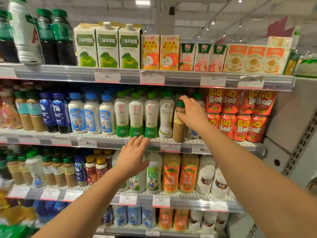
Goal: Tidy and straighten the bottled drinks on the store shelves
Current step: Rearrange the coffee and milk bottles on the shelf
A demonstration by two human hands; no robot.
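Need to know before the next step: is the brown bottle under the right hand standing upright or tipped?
Upright. The brown bottle stands on its base at the shelf edge, green cap on top, with the right hand gripping its neck.

Bottles (136, 115) (upright) on middle shelf (109, 140)

Your right hand (192, 112) has open air only toward you; the brown bottle (179, 124) fills its grip, white bottles (165, 115) crowd its left, red Big Ball packs (236, 114) block its right, and the upper shelf edge (154, 78) caps the space above
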